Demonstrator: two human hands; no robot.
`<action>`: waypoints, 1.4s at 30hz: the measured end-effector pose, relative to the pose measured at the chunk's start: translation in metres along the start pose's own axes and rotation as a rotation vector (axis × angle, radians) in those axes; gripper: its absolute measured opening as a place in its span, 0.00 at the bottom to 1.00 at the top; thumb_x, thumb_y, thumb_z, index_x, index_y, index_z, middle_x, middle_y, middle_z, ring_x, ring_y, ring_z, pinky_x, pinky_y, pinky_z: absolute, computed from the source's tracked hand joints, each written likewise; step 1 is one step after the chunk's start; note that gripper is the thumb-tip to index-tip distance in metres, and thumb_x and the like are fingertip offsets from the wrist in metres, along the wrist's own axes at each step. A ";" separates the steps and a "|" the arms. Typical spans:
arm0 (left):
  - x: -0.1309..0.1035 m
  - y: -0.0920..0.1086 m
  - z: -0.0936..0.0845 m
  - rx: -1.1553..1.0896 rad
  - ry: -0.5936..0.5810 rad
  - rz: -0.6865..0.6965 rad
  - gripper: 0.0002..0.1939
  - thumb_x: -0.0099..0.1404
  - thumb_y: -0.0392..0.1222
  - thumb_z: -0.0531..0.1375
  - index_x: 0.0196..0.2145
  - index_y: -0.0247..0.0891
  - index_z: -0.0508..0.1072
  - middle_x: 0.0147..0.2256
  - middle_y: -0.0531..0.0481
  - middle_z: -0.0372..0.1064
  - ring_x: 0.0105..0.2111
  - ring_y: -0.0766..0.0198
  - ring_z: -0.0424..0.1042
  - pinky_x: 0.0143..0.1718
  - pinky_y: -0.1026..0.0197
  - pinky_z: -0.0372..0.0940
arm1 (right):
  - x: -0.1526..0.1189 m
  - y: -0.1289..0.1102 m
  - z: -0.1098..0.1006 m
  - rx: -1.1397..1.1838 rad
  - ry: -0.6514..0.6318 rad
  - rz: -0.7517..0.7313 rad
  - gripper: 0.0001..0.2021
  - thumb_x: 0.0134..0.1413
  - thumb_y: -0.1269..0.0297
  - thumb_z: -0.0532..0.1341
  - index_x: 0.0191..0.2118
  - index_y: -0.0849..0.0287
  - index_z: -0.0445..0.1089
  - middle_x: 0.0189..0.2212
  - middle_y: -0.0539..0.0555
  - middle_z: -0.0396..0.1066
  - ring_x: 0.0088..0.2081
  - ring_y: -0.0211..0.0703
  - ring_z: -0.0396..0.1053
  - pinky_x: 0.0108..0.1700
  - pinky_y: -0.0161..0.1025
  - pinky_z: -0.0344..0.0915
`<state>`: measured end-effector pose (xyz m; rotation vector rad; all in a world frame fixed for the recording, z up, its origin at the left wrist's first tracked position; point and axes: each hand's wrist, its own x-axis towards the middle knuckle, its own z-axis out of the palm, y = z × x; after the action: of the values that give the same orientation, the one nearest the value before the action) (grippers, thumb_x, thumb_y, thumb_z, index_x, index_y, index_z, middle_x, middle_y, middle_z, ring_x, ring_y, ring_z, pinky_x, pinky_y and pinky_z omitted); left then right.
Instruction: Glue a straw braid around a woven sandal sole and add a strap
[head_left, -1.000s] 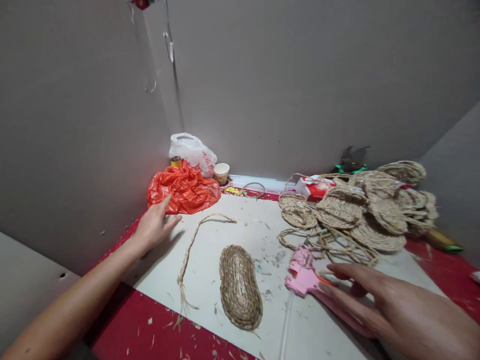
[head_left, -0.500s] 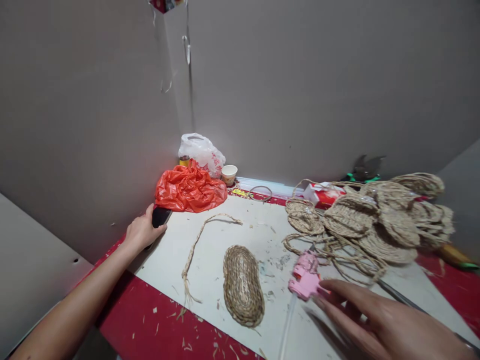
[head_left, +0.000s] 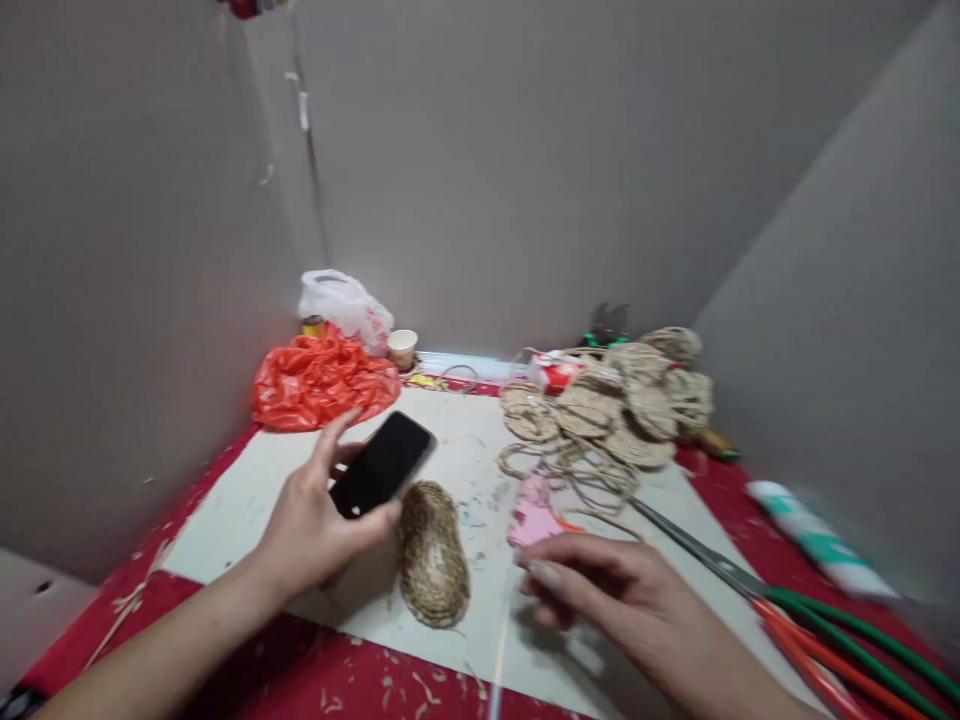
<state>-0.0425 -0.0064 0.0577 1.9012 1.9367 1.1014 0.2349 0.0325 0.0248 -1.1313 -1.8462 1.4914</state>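
Note:
My left hand (head_left: 319, 520) grips a black smartphone (head_left: 384, 462) by its edges, thumb on the near side, lifted over the white board (head_left: 225, 500). Just right of the phone lies an oval sole of coiled straw braid (head_left: 433, 560), flat on the board. My right hand (head_left: 592, 590) is curled, thumb and forefinger close together, at the near end of a pink glue gun (head_left: 532, 508). Whether it touches the gun or pinches something small I cannot make out. A translucent glue stick (head_left: 499, 645) runs from the gun towards me.
Coiled straw pieces (head_left: 592, 408) are heaped at the back right. Large scissors (head_left: 739, 575) with red and green handles lie at the right, near a white-and-green tube (head_left: 817, 540). A red plastic bag (head_left: 322, 385), white bag (head_left: 345, 305) and paper cup (head_left: 403, 347) stand at the back left.
My left hand has picked the phone up from the board's left edge and brought it right, near the straw sole. The view has turned right, bringing the scissors' handles and the tube in.

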 end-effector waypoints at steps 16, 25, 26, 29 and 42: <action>0.007 0.047 0.099 -0.218 -0.302 0.169 0.53 0.52 0.45 0.65 0.67 0.43 0.39 0.61 0.38 0.57 0.58 0.47 0.61 0.55 0.45 0.59 | 0.018 0.009 -0.012 0.402 0.126 -0.159 0.15 0.57 0.54 0.61 0.40 0.61 0.74 0.31 0.54 0.75 0.32 0.38 0.70 0.38 0.35 0.67; 0.005 0.049 0.103 -0.358 -0.305 0.056 0.53 0.53 0.43 0.65 0.67 0.44 0.37 0.55 0.39 0.63 0.49 0.52 0.69 0.50 0.50 0.65 | 0.019 0.018 -0.001 0.455 0.045 -0.287 0.13 0.61 0.61 0.59 0.49 0.54 0.74 0.39 0.51 0.75 0.40 0.38 0.70 0.47 0.35 0.65; 0.005 0.049 0.103 -0.352 -0.302 0.063 0.52 0.53 0.43 0.65 0.66 0.44 0.37 0.55 0.40 0.63 0.49 0.53 0.69 0.50 0.50 0.65 | 0.020 0.020 -0.001 0.496 0.032 -0.275 0.13 0.60 0.61 0.59 0.49 0.54 0.73 0.39 0.52 0.75 0.39 0.37 0.70 0.46 0.36 0.65; 0.005 0.048 0.105 -0.327 -0.296 0.080 0.53 0.53 0.44 0.65 0.66 0.44 0.36 0.56 0.40 0.62 0.52 0.52 0.68 0.52 0.49 0.63 | 0.020 0.024 0.001 0.590 0.012 -0.228 0.15 0.60 0.60 0.60 0.51 0.53 0.72 0.39 0.52 0.74 0.37 0.36 0.69 0.43 0.36 0.65; 0.004 0.045 0.110 -0.256 -0.209 0.140 0.51 0.53 0.45 0.64 0.66 0.44 0.38 0.60 0.37 0.57 0.56 0.49 0.64 0.55 0.46 0.60 | 0.020 0.021 0.008 0.684 0.050 -0.180 0.15 0.59 0.60 0.61 0.51 0.51 0.72 0.39 0.51 0.74 0.34 0.33 0.67 0.36 0.30 0.62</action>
<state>0.0597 0.0314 0.0105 1.9439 1.4951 1.0787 0.2241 0.0457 -0.0001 -0.6429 -1.2007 1.7606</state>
